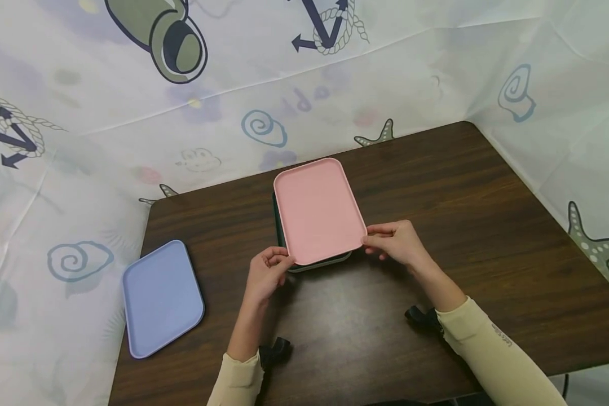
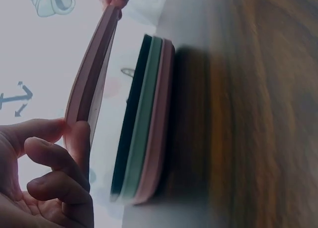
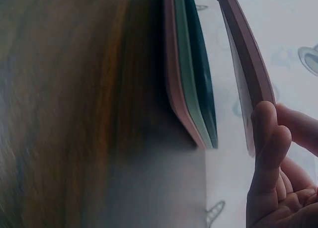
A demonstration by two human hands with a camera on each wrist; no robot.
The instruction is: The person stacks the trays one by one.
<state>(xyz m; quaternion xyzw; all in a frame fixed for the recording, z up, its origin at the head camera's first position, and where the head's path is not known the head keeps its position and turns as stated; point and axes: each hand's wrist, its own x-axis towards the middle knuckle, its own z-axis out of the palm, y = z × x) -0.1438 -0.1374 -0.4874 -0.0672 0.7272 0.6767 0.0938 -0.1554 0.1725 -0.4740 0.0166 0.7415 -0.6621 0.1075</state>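
Note:
Both hands hold a pink tray [image 1: 318,211] by its two near corners, raised above a stack of trays. My left hand [image 1: 268,272] pinches the near left corner between thumb and fingers. At the near right corner, my right hand [image 1: 397,242] pinches the rim the same way. Below, the stack shows a dark green tray [image 2: 131,121] on top, a light green tray [image 2: 142,123] in the middle and another pink tray [image 2: 155,126] at the bottom. A gap separates the held tray from the stack in both wrist views. From the head, the held tray hides most of the stack.
A blue tray [image 1: 163,299] lies alone on the left of the dark wooden table [image 1: 467,225]. Behind and beside the table hangs a white printed cloth [image 1: 223,101]. Black straps [image 1: 423,317] stick out at the wrists.

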